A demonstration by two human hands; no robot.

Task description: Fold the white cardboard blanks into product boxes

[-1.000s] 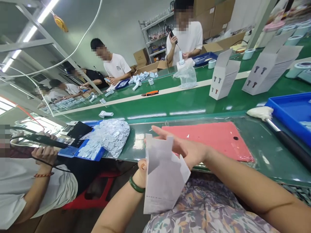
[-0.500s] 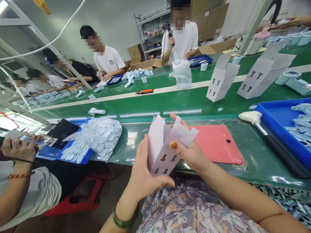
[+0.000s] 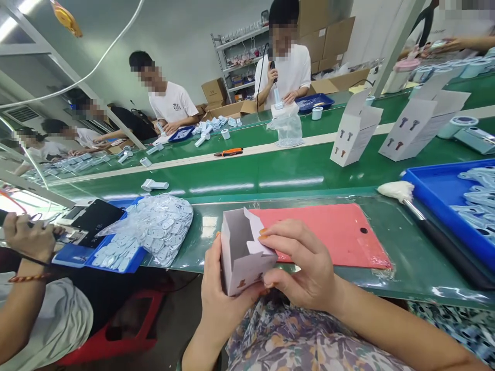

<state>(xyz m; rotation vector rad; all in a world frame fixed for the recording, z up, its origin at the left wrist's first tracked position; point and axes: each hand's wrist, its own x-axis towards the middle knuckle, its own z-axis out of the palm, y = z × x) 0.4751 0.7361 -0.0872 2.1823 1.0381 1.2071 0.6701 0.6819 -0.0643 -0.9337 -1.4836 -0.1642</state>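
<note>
A white cardboard box [image 3: 240, 263] with small printed pictures is held in front of me, its top end open and tilted so that the hollow inside shows. My left hand [image 3: 218, 293] is closed around its left side and lower edge. At the right, my right hand [image 3: 305, 263] has its fingers bent over the box's flaps, with the thumb against the printed side. Just behind the box, a red mat [image 3: 320, 226] lies on the green bench [image 3: 209, 226].
Two white boxes with raised flaps, one nearer the middle [image 3: 356, 134] and another [image 3: 417, 123], stand on the belt. At right are a brush [image 3: 429, 221] and a blue tray [image 3: 421, 185] of parts. A bag of pale-blue parts [image 3: 164, 226] sits left. Co-workers sit around.
The box has turned so its open top faces me and has moved slightly left and down. My right hand's fingers have shifted over the flaps.
</note>
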